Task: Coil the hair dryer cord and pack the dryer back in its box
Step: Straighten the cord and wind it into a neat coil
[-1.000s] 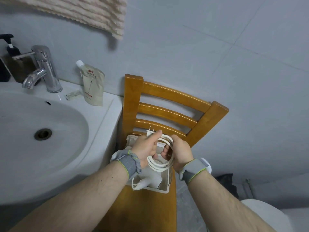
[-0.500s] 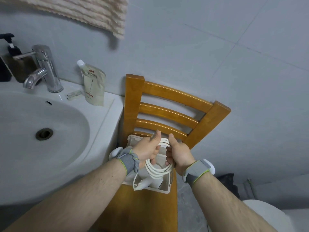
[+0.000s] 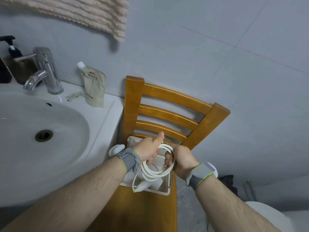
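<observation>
A white ceramic washbasin (image 3: 33, 148) with a dark round drain is seen at the left, a chrome mixer tap (image 3: 43, 71) mounted at its back edge, and a ribbed beige towel (image 3: 75, 12) is hung on the grey tiled wall above. Just beside the basin, a honey-coloured wooden slat-back chair (image 3: 168, 104) is set against the wall. On its seat an open off-white rectangular plastic box (image 3: 164, 190) is placed, and the white hair dryer (image 3: 148, 183) is laid inside it, largely hidden by the hands and cord. Above the box, the white rubber cord (image 3: 155, 173) is held up in several loops, one strand being led down to the dryer's handle end. The upper part of the coil is grasped by the left hand (image 3: 148, 149), fingers closed round it and thumb raised. The right side of the coil is clasped by the right hand (image 3: 179, 158), fingers curled through the loops. Grey wristbands edged in lime green are worn on both wrists. A cream stand-up refill pouch (image 3: 93, 88) with a white cap is stood on the basin's rim, near the tap.
</observation>
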Demonstrator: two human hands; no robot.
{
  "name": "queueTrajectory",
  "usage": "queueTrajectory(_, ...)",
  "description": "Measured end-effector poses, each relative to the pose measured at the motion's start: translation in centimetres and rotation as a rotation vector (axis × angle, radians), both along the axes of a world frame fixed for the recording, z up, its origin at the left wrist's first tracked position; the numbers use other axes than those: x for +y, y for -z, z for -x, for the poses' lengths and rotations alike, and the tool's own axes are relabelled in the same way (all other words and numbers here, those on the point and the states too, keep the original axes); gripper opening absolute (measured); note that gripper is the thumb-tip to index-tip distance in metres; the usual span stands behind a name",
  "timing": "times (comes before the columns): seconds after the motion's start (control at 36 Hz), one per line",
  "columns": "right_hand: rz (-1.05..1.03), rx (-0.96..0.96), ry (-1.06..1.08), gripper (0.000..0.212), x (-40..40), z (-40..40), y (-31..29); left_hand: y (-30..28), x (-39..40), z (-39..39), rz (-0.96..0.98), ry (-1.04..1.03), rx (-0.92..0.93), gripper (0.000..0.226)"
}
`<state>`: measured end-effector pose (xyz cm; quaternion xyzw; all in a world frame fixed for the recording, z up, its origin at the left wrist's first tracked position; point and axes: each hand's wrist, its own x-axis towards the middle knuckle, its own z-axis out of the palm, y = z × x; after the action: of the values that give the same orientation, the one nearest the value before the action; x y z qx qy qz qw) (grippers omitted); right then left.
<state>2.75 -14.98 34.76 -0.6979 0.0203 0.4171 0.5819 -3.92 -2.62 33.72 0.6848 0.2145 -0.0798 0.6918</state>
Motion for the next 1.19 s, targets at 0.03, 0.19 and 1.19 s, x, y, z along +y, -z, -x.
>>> queueTrajectory(0.03, -0.001, -0.008, -0.038, 0.031, -0.2, -0.1, -0.1, -0.1, 0.1, 0.0, -0.063, 0.036, 0.004, 0.064)
queueTrajectory(0.19, 0.065, -0.161, -0.222, 0.026, 0.2, -0.5, -1.4, -1.2, 0.3, -0.7, -0.246, 0.086, 0.064, 0.074)
queueTrajectory(1.19, 0.116, -0.053, 0.159, 0.03, 0.4, -1.3, -1.4, 1.4, 0.5, -0.1, 0.294, -0.248, -0.018, 0.025)
